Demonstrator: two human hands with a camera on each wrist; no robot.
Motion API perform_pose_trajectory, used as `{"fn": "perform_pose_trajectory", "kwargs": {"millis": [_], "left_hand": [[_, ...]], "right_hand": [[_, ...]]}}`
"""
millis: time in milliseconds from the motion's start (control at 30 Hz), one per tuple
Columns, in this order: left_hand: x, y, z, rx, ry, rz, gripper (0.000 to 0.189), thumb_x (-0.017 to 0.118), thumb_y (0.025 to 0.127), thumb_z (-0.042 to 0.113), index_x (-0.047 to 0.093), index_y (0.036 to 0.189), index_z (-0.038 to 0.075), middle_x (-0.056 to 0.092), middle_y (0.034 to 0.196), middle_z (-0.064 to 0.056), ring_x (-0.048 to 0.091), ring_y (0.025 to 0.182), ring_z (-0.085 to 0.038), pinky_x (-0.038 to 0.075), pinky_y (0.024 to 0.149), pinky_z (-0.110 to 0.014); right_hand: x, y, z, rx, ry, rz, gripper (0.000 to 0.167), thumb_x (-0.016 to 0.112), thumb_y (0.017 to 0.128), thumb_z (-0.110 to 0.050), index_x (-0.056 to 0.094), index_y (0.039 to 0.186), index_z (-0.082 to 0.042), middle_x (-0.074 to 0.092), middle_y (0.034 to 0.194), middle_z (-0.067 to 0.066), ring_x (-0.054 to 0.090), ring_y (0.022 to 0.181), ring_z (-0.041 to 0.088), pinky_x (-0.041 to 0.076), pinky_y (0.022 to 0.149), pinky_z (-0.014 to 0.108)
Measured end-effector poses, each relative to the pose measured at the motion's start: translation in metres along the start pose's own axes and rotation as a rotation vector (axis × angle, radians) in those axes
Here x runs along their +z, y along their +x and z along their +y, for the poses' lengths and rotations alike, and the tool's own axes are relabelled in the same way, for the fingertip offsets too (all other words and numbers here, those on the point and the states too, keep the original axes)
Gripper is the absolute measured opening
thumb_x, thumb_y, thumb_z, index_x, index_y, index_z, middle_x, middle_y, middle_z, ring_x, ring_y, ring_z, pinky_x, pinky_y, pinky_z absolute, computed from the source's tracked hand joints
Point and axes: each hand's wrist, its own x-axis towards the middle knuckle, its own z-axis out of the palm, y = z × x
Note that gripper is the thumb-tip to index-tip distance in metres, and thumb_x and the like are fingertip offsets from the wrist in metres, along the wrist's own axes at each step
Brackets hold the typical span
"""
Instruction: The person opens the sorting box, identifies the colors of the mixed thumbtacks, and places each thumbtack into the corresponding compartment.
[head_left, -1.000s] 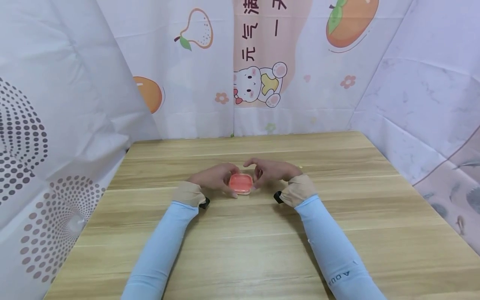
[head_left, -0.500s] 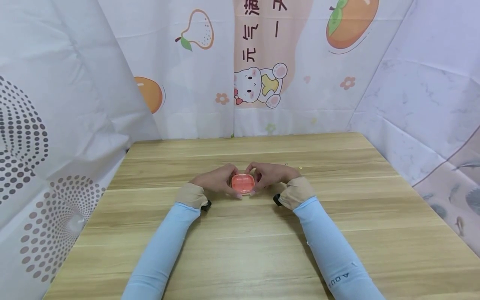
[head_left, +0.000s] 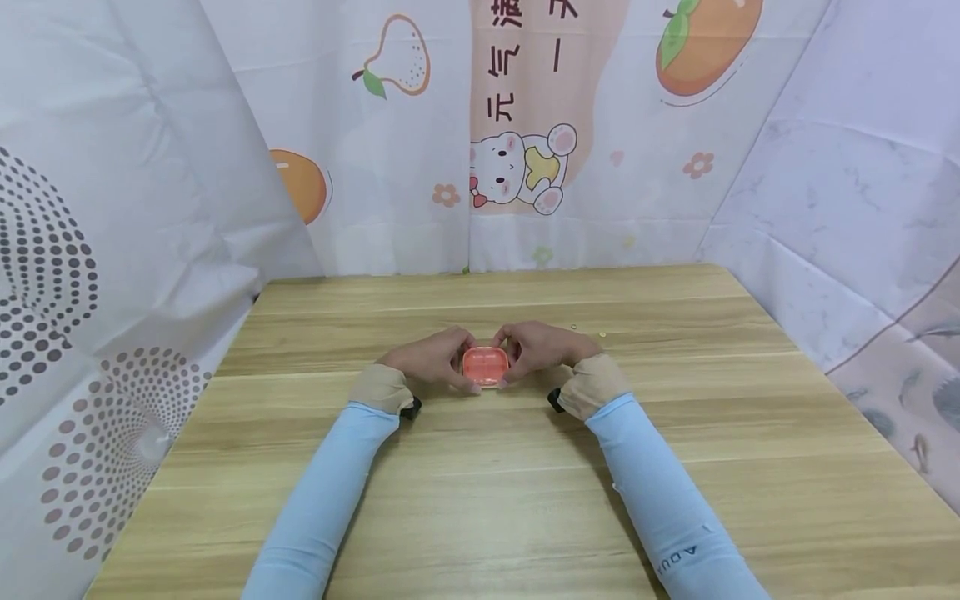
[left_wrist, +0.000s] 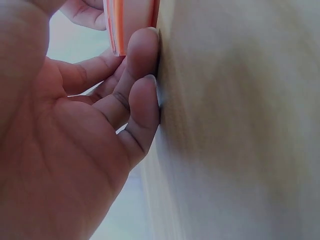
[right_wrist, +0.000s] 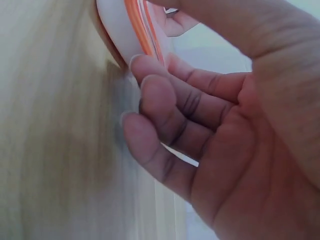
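A small rounded-rectangular box [head_left: 485,367] with a see-through red top sits on the wooden table between my hands. Its pale side wall and orange rim [left_wrist: 119,25] show in the left wrist view. My left hand [head_left: 431,357] grips its left end, thumb at the near edge and forefinger at the far edge. At the opposite end, my right hand [head_left: 542,346] holds it the same way. The right wrist view shows the other fingers [right_wrist: 159,100] curled beside the box [right_wrist: 120,27], close to the tabletop. What the box contains cannot be made out.
Two tiny objects lie on the table beyond my right hand, a small ring-like one [head_left: 574,327] and a yellowish one [head_left: 602,335]. Printed curtains [head_left: 360,225] hang behind the wooden table [head_left: 480,500] and along both sides.
My right forefinger, raised off the box a second ago, has come down onto its far edge. The box has shifted slightly right, and both hands now hold it.
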Motion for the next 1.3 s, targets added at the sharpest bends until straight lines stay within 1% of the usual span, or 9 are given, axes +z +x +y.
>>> {"fn": "perform_pose_trajectory", "kwargs": {"millis": [67,200,567,767,967,1033,1200,1300], "left_hand": [[0.000,0.000,0.000,-0.005,0.007,0.004,0.064,0.091,0.080,0.035,0.054,0.124,0.007,0.058,0.110,-0.004,0.055,0.094,-0.018,0.051,0.079,-0.031],[-0.001,0.001,-0.002,-0.003,0.020,0.012,0.064,0.091,0.080,0.036,0.056,0.124,0.006,0.058,0.110,-0.004,0.055,0.094,-0.018,0.050,0.079,-0.031],[-0.001,0.002,-0.003,-0.008,0.011,0.024,0.066,0.093,0.076,0.038,0.058,0.122,0.005,0.060,0.105,-0.004,0.056,0.089,-0.018,0.050,0.076,-0.031],[-0.001,0.000,-0.002,-0.043,0.003,0.036,0.069,0.095,0.074,0.039,0.058,0.122,0.006,0.061,0.102,-0.005,0.056,0.086,-0.018,0.049,0.074,-0.031],[-0.001,0.001,-0.003,-0.049,0.013,0.039,0.067,0.095,0.074,0.039,0.059,0.120,0.006,0.061,0.098,-0.005,0.055,0.083,-0.017,0.047,0.071,-0.030],[-0.001,0.001,-0.004,-0.054,0.017,0.038,0.068,0.095,0.074,0.040,0.059,0.120,0.006,0.061,0.099,-0.004,0.055,0.084,-0.017,0.047,0.072,-0.030],[-0.001,0.000,-0.003,-0.066,0.025,0.037,0.072,0.094,0.074,0.043,0.057,0.122,0.005,0.060,0.101,-0.005,0.054,0.087,-0.018,0.047,0.074,-0.031],[-0.002,0.000,-0.003,-0.071,0.032,0.036,0.072,0.094,0.074,0.044,0.057,0.122,0.006,0.059,0.101,-0.005,0.054,0.086,-0.018,0.047,0.074,-0.031]], "right_hand": [[0.000,0.001,0.000,-0.003,-0.012,0.007,0.063,0.092,0.078,-0.028,0.059,0.127,-0.006,0.065,0.083,0.002,0.057,0.072,0.014,0.048,0.067,0.028],[0.000,0.001,0.001,-0.005,0.010,0.009,0.060,0.091,0.079,-0.027,0.061,0.127,-0.007,0.065,0.082,0.002,0.057,0.071,0.015,0.047,0.066,0.028],[-0.002,-0.003,0.001,0.008,0.132,0.005,0.056,0.088,0.082,-0.025,0.064,0.129,-0.007,0.068,0.084,0.005,0.058,0.073,0.015,0.047,0.069,0.029],[-0.003,-0.003,0.006,0.005,0.140,0.013,0.057,0.089,0.081,-0.031,0.066,0.129,-0.010,0.071,0.086,0.005,0.061,0.076,0.016,0.049,0.072,0.031],[-0.005,-0.004,0.006,0.011,0.155,0.023,0.057,0.090,0.080,-0.032,0.068,0.128,-0.009,0.073,0.088,0.005,0.066,0.080,0.019,0.052,0.077,0.033],[-0.006,-0.005,0.005,-0.002,0.143,0.037,0.051,0.090,0.080,-0.032,0.071,0.122,-0.010,0.073,0.088,0.004,0.066,0.081,0.018,0.052,0.077,0.033],[-0.010,-0.008,-0.001,-0.046,0.103,0.088,0.026,0.087,0.083,-0.026,0.078,0.104,-0.015,0.073,0.087,0.001,0.065,0.081,0.017,0.053,0.075,0.032],[-0.011,-0.009,-0.003,-0.064,0.096,0.097,0.017,0.086,0.085,-0.022,0.079,0.100,-0.017,0.074,0.088,-0.001,0.065,0.082,0.016,0.054,0.075,0.031]]}}
